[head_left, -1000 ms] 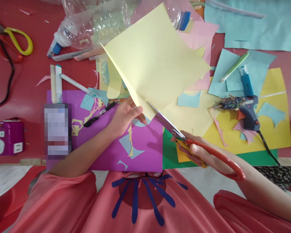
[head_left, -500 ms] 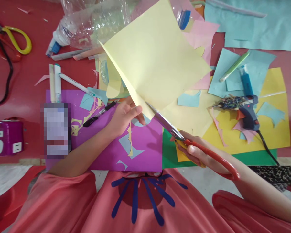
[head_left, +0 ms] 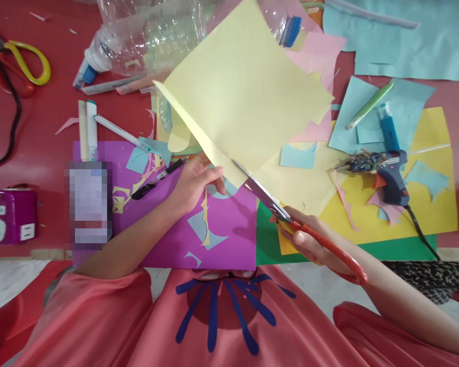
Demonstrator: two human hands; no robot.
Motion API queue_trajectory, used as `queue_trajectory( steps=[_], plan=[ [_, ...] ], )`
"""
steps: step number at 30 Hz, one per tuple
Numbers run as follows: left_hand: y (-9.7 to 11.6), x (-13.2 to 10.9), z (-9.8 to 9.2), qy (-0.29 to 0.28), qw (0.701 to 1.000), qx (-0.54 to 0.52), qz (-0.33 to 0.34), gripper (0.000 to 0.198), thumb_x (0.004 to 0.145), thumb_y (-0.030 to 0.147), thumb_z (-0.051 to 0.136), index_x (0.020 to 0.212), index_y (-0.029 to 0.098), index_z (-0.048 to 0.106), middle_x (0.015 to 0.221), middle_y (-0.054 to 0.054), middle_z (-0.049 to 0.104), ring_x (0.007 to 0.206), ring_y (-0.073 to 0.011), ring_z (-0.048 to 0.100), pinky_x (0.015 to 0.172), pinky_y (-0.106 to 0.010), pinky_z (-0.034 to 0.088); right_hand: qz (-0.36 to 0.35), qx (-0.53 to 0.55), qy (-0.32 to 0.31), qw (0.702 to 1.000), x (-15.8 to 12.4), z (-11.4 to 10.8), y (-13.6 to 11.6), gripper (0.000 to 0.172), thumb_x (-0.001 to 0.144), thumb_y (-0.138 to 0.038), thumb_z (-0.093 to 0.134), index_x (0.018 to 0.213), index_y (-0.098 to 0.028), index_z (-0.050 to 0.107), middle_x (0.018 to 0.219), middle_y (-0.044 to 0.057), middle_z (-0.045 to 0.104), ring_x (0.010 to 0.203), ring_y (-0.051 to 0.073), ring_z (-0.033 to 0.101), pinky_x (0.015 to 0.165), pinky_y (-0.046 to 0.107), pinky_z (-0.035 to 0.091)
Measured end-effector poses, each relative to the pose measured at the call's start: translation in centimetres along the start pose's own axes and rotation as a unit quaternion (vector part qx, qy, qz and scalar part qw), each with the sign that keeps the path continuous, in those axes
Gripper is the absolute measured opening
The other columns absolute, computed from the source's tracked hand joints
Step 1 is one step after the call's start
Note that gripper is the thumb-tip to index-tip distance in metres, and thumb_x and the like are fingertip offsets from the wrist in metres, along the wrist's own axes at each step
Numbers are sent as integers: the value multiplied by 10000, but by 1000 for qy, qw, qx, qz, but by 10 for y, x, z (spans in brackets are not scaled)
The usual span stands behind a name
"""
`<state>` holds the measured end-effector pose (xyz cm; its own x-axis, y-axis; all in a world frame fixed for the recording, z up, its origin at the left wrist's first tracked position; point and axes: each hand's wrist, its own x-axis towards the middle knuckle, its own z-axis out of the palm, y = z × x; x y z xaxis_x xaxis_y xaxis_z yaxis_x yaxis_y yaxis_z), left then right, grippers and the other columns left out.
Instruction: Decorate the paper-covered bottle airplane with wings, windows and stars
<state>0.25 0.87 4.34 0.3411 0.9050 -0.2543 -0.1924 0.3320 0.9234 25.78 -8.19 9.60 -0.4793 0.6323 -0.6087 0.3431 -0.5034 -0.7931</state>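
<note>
My left hand [head_left: 199, 181] pinches the near corner of a pale yellow paper sheet [head_left: 245, 97], which is raised off the table and bent along its left edge. In my right hand [head_left: 304, 237] is a pair of scissors [head_left: 332, 247] with red and yellow handles. The blades straddle the sheet close to my left fingertips, one above the paper and the other partly hidden under it. Beneath my hands lies a purple sheet [head_left: 229, 244] with blue and yellow scraps [head_left: 199, 224] on it.
A glue gun [head_left: 392, 176] rests on yellow paper [head_left: 436, 204] at right, its cord hanging over the near edge. Clear plastic bottles [head_left: 137, 46] lie at the back. On the left are a blurred phone [head_left: 90, 206], markers [head_left: 92, 130], a black pen [head_left: 158, 178] and yellow-handled scissors [head_left: 30, 63].
The scissors' handles have come closer together, with the red one moving slightly left. The pale yellow sheet has tilted a little. My left hand keeps nearly the same place.
</note>
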Motion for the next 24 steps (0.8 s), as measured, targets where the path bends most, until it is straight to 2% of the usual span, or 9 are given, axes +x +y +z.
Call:
queue_trajectory(
  steps=[3,7,14,18,20,22,24],
  plan=[
    [-1,0,0,2,1000,0,18,148,728,282,676,770,205,556,629,53,575,395,-68,504,429,-236,425,-14,-41,-4,999,-2,-3,1,748,832,-875,438,1066,-171,531,657,-54,419,506,71,312,444,244,236],
    [-2,-2,2,24,1000,5,3,102,743,271,617,726,193,553,571,59,520,375,-63,451,409,-237,388,-21,-85,42,995,-5,-3,2,738,812,-901,411,950,-187,537,668,-41,442,570,92,365,522,259,279],
    [-6,-6,1,62,996,55,21,289,847,322,591,596,202,514,477,29,525,394,-87,503,429,-230,419,-6,-119,24,993,-10,-3,0,752,819,-912,354,952,-192,527,675,-38,457,587,100,372,550,261,312],
    [-7,-7,1,46,997,49,48,223,862,365,654,753,209,539,542,42,587,387,-97,531,403,-226,419,0,-119,-7,993,-11,-8,0,721,843,-898,329,921,-199,490,673,-37,432,582,98,336,513,251,276],
    [-8,-7,1,40,996,43,63,256,863,409,689,851,217,519,565,56,600,391,-97,541,390,-217,411,-10,-110,-24,994,-11,-10,2,671,877,-862,333,907,-207,475,675,-37,407,579,100,327,475,241,253],
    [-8,-8,2,29,995,49,80,311,872,460,691,930,220,503,566,65,598,394,-99,548,384,-212,407,-26,-108,-39,993,-11,-11,6,633,912,-823,320,921,-210,476,691,-26,417,587,107,362,452,232,264],
    [-7,-9,3,19,995,57,85,333,886,480,670,997,218,496,567,67,598,398,-103,552,388,-218,411,-34,-126,-29,991,-12,-12,8,641,926,-812,284,959,-209,496,728,1,477,610,120,430,451,230,308]
  ],
)
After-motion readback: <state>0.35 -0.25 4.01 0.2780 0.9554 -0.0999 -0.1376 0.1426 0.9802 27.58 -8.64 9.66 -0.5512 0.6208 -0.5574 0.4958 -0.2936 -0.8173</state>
